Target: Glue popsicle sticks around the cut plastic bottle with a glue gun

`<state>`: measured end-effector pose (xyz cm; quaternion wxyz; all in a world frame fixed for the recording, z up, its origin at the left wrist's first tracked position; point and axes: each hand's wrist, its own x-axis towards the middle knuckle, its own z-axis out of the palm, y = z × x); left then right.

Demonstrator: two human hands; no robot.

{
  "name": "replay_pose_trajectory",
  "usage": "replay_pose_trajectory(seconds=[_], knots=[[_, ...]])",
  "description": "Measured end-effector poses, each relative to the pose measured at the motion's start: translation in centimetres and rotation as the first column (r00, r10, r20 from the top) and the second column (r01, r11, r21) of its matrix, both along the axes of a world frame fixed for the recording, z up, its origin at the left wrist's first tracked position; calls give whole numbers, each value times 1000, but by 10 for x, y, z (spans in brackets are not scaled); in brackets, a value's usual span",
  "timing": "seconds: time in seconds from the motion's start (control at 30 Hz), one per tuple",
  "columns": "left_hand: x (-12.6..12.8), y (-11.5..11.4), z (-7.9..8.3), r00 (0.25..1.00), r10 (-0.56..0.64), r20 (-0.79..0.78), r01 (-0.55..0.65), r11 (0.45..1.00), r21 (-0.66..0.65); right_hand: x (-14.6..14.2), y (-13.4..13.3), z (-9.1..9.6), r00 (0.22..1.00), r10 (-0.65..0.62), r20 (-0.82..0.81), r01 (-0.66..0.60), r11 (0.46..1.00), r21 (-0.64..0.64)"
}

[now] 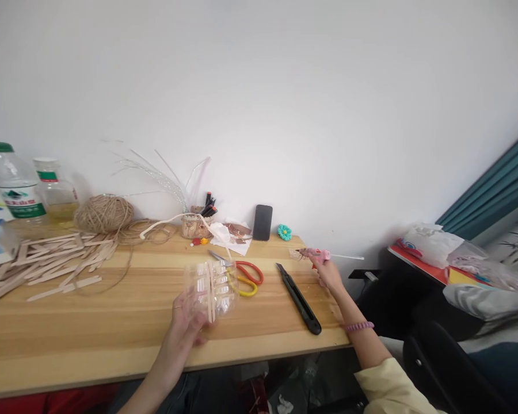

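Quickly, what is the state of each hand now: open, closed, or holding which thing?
Left hand: closed on the clear plastic piece, which has a wooden stick across it.
Right hand: closed on the pink glue gun.

The plastic bottle [17, 178] at far left bears a white-and-green label [23, 202] with red Chinese characters, apparently ending in "山泉"; the lettering beneath is too small to read.

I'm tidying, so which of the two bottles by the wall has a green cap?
The taller clear plastic bottle at the far left; the white-topped clear bottle to its right holds yellowish liquid.
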<state>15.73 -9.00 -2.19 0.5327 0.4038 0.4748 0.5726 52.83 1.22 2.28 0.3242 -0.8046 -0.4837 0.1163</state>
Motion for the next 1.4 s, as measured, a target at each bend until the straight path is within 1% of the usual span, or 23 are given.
replay_pose_trajectory(seconds=[0.1, 0.23, 0.33, 0.47, 0.57, 0.67, 0.7, 0.73, 0.77, 0.8, 0.83, 0.87, 0.9, 0.93, 0.97, 1.0, 1.03, 1.07, 1.13, 1.23, 1.3, 1.33, 1.4], knots=[[-2, -1, -1, 998, 28, 52, -28, 1000, 11, 0, 5, -11, 998, 20, 56, -17, 999, -47], [-13, 0, 2, 993, 11, 121, -9, 1000, -16, -2, 6, -11, 991, 62, 123, -58, 998, -30], [-28, 2, 9, 992, 6, 126, -6, 1000, -4, -2, 5, -9, 980, 85, 181, -83, 996, -18], [-54, 8, 21, 990, 76, 118, -85, 994, 69, 0, -1, -9, 955, 99, 278, -90, 995, -44], [-77, 13, 22, 977, 167, 130, -177, 982, 68, 3, -19, -6, 928, 71, 365, -47, 996, -74], [-97, 15, 19, 963, 231, 136, -242, 967, 73, 2, -49, 2, 890, 65, 452, -9, 992, -125], [-102, 16, 18, 963, 236, 133, -247, 966, 79, -1, -60, 6, 869, 74, 489, 4, 988, -157], [-105, 16, 18, 963, 234, 131, -245, 966, 80, -8, -70, 11, 820, 92, 564, 23, 981, -194], [-107, 17, 18, 965, 228, 129, -239, 968, 78, -18, -79, 16, 782, 108, 614, 14, 982, -190], [-107, 17, 18, 967, 218, 129, -228, 971, 73, -32, -86, 21, 767, 133, 628, -42, 987, -158], [-106, 18, 18, 971, 201, 129, -210, 976, 65, -49, -91, 25, 762, 194, 617, -163, 981, -107], [-104, 18, 18, 975, 181, 130, -190, 980, 59, -70, -94, 28, 749, 287, 597, -323, 945, -49], [-101, 19, 17, 978, 163, 132, -172, 984, 56, -93, -95, 29, 713, 415, 565, -492, 870, -19], [-98, 20, 16, 980, 147, 132, -155, 986, 57, -117, -95, 29, 654, 532, 537, -634, 774, 6], [-94, 21, 15, 983, 127, 130, -135, 989, 56, -141, -93, 28, 577, 631, 518, -739, 673, 4], [-92, 22, 13, 986, 106, 127, -114, 992, 53, -164, -91, 25, 506, 691, 515, -800, 600, -18], [-90, 24, 12, 988, 90, 123, -96, 994, 47, -184, -88, 21, 451, 721, 526, -832, 553, -45], [-89, 25, 10, 989, 82, 121, -88, 995, 40, -201, -85, 16, 400, 742, 538, -848, 522, -88], [-88, 26, 8, 989, 75, 129, -80, 996, 30, -224, -79, 5, 325, 752, 574, -854, 494, -165], [-87, 27, 7, 981, 107, 162, -112, 994, 21, -233, -77, -13, 234, 740, 630, -851, 469, -235], [-86, 27, 9, 977, 122, 176, -127, 992, 17, -228, -82, -24, 171, 714, 679, -877, 424, -225], [-84, 27, 9, 975, 130, 179, -135, 991, 16, -224, -87, -29, 142, 692, 708, -899, 390, -200], [-81, 28, 10, 973, 146, 178, -152, 988, 20, -217, -98, -38, 113, 629, 769, -944, 310, -114]])
